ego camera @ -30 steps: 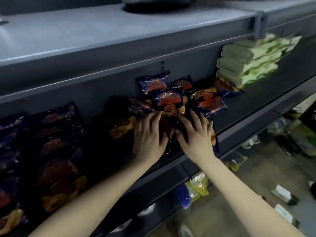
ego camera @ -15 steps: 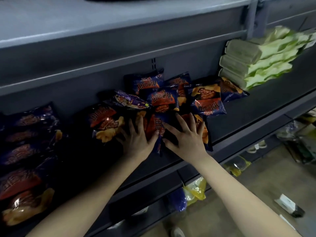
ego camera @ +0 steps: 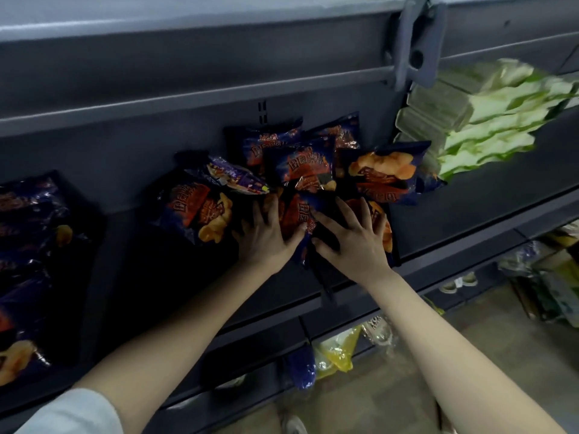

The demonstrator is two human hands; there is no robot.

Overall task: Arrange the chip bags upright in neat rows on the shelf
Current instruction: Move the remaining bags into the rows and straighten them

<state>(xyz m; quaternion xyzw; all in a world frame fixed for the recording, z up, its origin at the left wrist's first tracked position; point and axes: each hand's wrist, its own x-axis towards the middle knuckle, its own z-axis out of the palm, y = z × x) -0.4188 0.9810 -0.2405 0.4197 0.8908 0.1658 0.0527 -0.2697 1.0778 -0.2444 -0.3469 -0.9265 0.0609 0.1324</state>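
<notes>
**Hands staying pressed on the front of the heap**

Since half a second ago, we are keeping both hands almost where they were, and the bag to their left is showing more of its red print than a second ago. Our left hand [ego camera: 266, 242] and right hand [ego camera: 354, 245] are lying side by side, not touching, with fingers spread and fairly straight. They are pressing flat on a dark blue foil chip bag with red-orange print [ego camera: 299, 219] and gripping nothing. That bag is lying at the front of a loose heap of matching chip bags [ego camera: 300, 164] on the grey metal shelf [ego camera: 470, 220]. More of these bags [ego camera: 28, 245] are sitting far left. Pale green and white flat packs [ego camera: 488, 120] are stacked to the right.
</notes>
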